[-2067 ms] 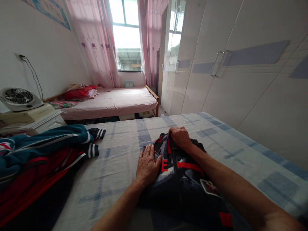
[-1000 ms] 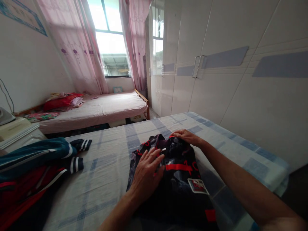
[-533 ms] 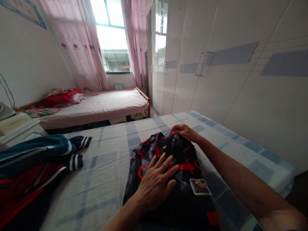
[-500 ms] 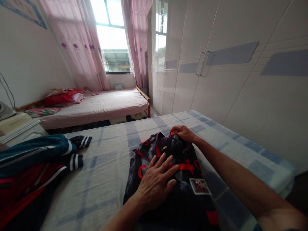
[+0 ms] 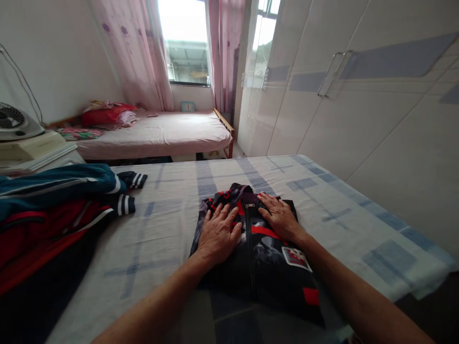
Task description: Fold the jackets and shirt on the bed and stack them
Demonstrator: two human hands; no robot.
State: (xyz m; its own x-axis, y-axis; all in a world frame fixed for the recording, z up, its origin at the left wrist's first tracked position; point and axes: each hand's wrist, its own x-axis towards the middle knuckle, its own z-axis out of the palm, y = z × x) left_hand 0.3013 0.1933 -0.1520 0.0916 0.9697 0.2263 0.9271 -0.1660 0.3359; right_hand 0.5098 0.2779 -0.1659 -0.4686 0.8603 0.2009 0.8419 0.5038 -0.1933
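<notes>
Head view: dark jacket (image 5: 258, 255) lies beneath left fingers (image 5: 224, 211) and right fingers (image 5: 269, 200).

1 bright window (image 5: 186, 28) between 2 pink curtains (image 5: 138, 62) — a pink-sheeted bed (image 5: 172, 128) below, white wardrobe (image 5: 315, 124) at right.

Lies folded, front up, near six o'clock in view as a black, grey and red jacket (image 5: 263, 263), with collar (image 5: 241, 190) toward twelve, zip (image 5: 252, 267) running toward six, white-edged patch (image 5: 297, 258) at three, red block (image 5: 311, 295) at four.
</notes>
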